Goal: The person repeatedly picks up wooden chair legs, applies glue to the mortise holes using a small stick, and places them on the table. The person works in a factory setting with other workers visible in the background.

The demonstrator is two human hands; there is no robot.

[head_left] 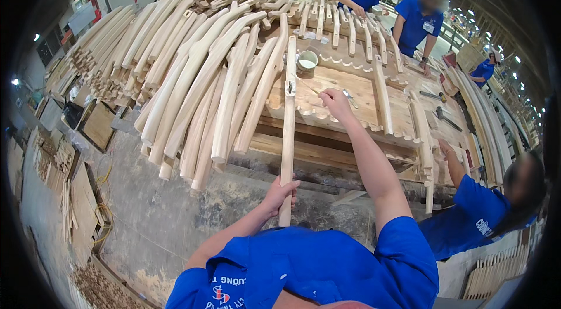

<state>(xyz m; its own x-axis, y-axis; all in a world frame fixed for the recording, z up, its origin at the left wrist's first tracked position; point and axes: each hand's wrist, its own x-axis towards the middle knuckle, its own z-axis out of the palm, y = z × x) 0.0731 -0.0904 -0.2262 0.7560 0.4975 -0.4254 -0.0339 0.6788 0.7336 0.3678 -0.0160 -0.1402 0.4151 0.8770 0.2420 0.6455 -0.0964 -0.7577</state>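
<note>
My left hand (pixel 280 195) is closed round the near end of a long pale wooden furniture leg (pixel 287 139), which points away from me with its far part over the workbench. A slot (pixel 290 87) is cut in the leg's upper face. Pinched in my right hand (pixel 336 103) is a thin stick (pixel 307 86), its far tip close to the leg near the slot. Just beyond stands a cup (pixel 307 61) with white liquid, probably glue, in it. A small flat tool (pixel 350 99) lies beside my right hand, partly hidden.
A large pile of curved wooden legs (pixel 193 69) fills the left side. Notched wooden rails (pixel 345 116) lie across the bench. Two hammers (pixel 447 118) rest at the right. A co-worker (pixel 479 209) is close at my right; other people (pixel 418 20) work at the far side.
</note>
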